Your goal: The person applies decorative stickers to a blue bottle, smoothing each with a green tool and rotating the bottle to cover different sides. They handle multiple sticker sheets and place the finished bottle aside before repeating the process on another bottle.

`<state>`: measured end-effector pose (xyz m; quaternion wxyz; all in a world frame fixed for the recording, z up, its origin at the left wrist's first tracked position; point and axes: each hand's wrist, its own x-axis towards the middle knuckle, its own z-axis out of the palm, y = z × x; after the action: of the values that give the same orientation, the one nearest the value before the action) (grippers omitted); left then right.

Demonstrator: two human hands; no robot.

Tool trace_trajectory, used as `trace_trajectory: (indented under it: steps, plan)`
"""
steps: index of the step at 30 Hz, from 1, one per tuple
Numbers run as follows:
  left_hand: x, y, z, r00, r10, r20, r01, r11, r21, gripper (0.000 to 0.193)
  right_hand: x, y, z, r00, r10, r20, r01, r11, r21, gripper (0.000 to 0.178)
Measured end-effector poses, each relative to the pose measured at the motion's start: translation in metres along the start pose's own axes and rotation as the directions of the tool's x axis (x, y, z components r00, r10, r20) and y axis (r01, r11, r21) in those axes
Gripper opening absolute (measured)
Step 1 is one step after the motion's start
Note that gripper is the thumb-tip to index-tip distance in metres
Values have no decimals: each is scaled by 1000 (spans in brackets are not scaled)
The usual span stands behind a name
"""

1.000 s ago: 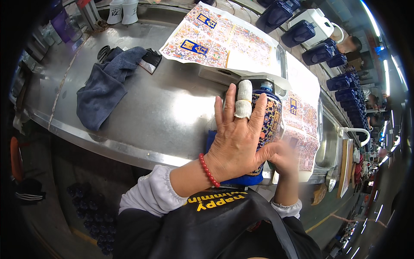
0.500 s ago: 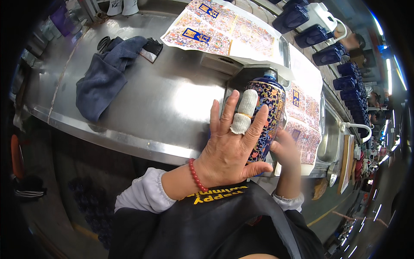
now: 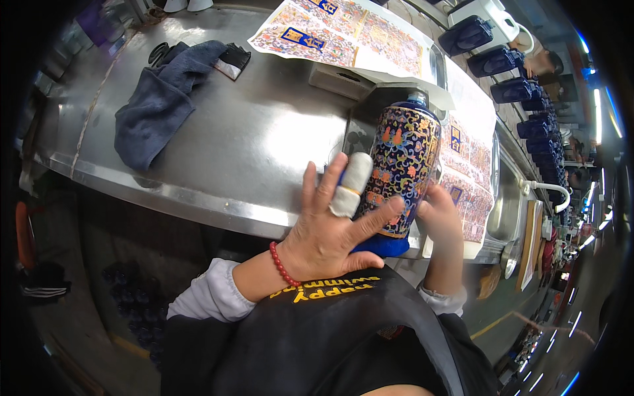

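A dark blue bottle (image 3: 403,168) wrapped in a colourful floral pattern leans away from me at the counter's front edge, its pale blue-tipped neck pointing away. My left hand (image 3: 330,224) lies along the bottle's left side, open, with its fingers spread. Its index finger reaches over the pattern near the base. A white cloth finger cover (image 3: 353,181) sits on the middle finger, held by a band. Against the bottle's right side, my right hand (image 3: 441,214) is blurred, its visible fingers curled in and the others hidden.
Floral printed sheets (image 3: 370,39) lie beyond the bottle, with more sheets (image 3: 472,158) on its right. A dark blue cloth (image 3: 155,105) rests on the steel counter (image 3: 264,145). Blue bottles (image 3: 508,63) line the far right, near a sink (image 3: 505,204) with a white tap (image 3: 551,193).
My left hand has slid left and toward me, uncovering more of the bottle's pattern. The right hand stays at the bottle's right side.
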<state>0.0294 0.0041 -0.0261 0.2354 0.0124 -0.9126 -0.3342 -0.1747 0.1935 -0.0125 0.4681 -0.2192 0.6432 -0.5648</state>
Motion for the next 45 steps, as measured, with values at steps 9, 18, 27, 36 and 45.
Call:
trace_trajectory:
  steps: [9, 18, 27, 36, 45]
  plan:
    - [-14, -2, -3, 997, -71, 13, 70, 997, 24, 94, 0, 5, -3, 1000, -13, 20, 11, 995, 97, 58]
    - [24, 10, -13, 999, 38, 28, -41, 996, 81, 115, -1, -2, 1, 998, -44, 33, 44, 999, 19, 57]
    - [27, -2, -10, 993, 104, 60, -105, 994, 17, 117, 4, -6, 2, 979, -200, 38, 192, 970, 151, 42]
    - [86, -25, -16, 998, 36, -54, -43, 991, -130, 85, 32, -10, -1, 957, -199, -210, 274, 856, 439, 22]
    - [92, -21, -8, 999, 43, -27, -46, 993, -109, 86, 47, 1, 5, 842, -305, -444, 391, 913, 115, 11]
